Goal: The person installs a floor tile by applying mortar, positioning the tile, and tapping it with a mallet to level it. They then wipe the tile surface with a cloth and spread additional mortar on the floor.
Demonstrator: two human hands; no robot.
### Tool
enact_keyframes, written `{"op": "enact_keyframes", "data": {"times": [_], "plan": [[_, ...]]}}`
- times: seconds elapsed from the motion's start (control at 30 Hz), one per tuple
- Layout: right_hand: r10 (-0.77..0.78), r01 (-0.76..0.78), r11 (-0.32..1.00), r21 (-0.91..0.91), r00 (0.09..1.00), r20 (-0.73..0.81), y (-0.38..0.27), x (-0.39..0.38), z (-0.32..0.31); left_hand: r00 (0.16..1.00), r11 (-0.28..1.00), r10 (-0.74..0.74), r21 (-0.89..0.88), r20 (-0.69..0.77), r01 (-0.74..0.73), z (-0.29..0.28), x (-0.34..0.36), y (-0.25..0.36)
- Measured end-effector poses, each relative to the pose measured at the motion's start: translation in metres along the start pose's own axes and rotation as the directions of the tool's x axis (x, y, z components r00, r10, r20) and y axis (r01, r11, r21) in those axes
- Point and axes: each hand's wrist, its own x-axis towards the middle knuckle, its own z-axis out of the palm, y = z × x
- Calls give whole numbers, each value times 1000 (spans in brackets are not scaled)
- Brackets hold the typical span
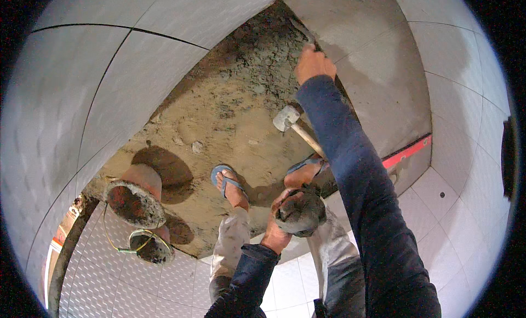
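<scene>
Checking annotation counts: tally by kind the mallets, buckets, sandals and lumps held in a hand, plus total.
Mallets: 1
Buckets: 2
Sandals: 2
Held lumps: 1
Total: 6

Two crusted buckets (147,178) are sitting well left of both grips (315,64), wooden-handled mallet (299,129) lying between the grips, red bar (407,151) resting off right.

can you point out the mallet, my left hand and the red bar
Mallet (299,130): head view, handle near the striking end.
Left hand (275,229): head view, back of the hand.
Red bar (407,152): head view, middle of its visible face.
</scene>
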Motion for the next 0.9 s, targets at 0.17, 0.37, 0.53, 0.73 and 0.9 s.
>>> {"op": "enact_keyframes", "data": {"times": [0.17,0.37,0.53,0.73,0.9], "plan": [[96,-89,993,-72,990,100,69,-55,19,998,998,20,67,-58,-16,-3,-4,-6],[173,-164,985,-56,953,249,127,-116,8,996,982,75,180,-53,-64,7,-10,-7],[25,-153,794,588,975,220,107,-65,60,995,1000,-10,-12,-99,9,-1,-5,-6],[241,-534,560,634,837,491,40,-9,82,995,992,61,117,-81,-51,3,-7,-2],[298,-517,703,488,838,457,65,-60,85,987,982,146,133,-73,-136,-6,-5,-1]]}}
